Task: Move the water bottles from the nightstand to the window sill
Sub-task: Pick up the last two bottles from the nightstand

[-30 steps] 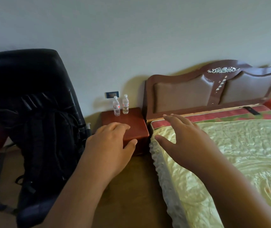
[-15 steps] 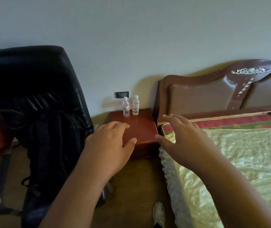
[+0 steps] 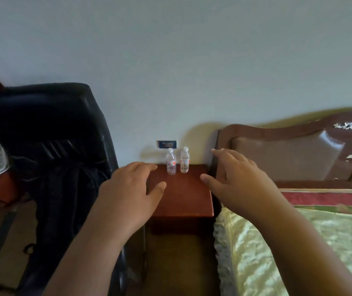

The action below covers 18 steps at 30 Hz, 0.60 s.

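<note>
Left hand [image 3: 128,193] held out palm down, fingers relaxed and loosely together, thumb out toward 3 o'clock, gripping nothing. Right hand [image 3: 237,180] likewise empty, fingers spread and reaching toward 11 o'clock. Between and beyond both hands, at 12 o'clock: two small clear plastic water bottles with white caps and red-and-white labels, left bottle [image 3: 171,161] and right bottle [image 3: 184,160], upright, just beside each other, at the far edge of the reddish-brown wooden nightstand tabletop [image 3: 183,195], close to the wall, apart from both hands. Above the bottles, a dark rectangular wall socket [image 3: 167,144]. At 9 o'clock, a black padded office chair [image 3: 42,133] with a dark backpack [image 3: 64,206] against it, crowding the left side of the nightstand. At 3 o'clock, a brown padded headboard [image 3: 288,152] and a bed with a pale green satin cover [image 3: 299,248], hemming in the right side. Compared with half a second earlier: nightstand and bottles larger and more central, hands now flanking them, headboard further right.
</note>
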Motion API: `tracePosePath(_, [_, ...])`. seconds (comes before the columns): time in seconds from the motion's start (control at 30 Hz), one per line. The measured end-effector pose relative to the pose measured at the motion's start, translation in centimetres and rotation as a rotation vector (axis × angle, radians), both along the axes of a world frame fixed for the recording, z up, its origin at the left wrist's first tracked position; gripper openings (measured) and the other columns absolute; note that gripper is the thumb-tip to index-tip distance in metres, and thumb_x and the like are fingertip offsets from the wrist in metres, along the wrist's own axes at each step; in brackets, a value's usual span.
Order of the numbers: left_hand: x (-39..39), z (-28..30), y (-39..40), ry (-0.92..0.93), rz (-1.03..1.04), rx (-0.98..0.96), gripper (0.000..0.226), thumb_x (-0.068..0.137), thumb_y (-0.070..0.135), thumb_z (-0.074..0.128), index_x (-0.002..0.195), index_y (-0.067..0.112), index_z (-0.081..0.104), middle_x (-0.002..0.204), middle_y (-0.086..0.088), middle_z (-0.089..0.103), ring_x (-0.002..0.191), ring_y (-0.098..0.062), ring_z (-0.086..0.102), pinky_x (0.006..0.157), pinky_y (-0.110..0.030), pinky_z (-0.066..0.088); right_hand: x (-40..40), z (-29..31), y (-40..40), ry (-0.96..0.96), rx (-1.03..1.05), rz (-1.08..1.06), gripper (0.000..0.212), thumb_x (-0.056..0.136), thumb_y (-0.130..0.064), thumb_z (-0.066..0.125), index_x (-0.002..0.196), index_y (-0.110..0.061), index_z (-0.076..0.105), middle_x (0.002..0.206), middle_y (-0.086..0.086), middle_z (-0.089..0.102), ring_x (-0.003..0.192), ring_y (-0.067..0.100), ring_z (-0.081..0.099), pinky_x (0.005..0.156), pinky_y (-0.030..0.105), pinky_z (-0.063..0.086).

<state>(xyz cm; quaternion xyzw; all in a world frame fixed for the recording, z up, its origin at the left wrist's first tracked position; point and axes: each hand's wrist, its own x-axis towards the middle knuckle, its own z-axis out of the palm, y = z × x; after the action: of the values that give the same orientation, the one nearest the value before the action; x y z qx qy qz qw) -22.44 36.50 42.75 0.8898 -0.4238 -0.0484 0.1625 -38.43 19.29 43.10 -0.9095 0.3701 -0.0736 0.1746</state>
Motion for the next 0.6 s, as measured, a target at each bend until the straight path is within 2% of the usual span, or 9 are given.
tracePosePath(0.33, [2.8,-2.0,-7.3,0.023,-0.028,0.013,0.053,0.094,0.062,0.046,0.142,0.040,0.046,0.145,0.020,0.046,0.132,-0.008,0.044,0.103,-0.040,0.044,2.5,-1.8,-6.7,0.035,0.025,-0.023,0.072,0.089,-0.068,0.049,0.151,-0.039,0.029,0.157,-0.016,0.030,0.142,0.017,0.032,0.109,0.043,0.036])
tracePosePath(0.6, [11.0,-4.5,-14.6,0.062,-0.100,0.001,0.047,0.093,0.058,0.052,0.135,0.038,0.054,0.138,0.015,0.053,0.127,-0.014,0.049,0.095,-0.037,0.044,7.3,-3.4,-11.9,0.105,0.030,-0.149,0.074,0.086,-0.070,0.051,0.151,-0.041,0.029,0.158,-0.015,0.030,0.142,0.019,0.032,0.109,0.043,0.035])
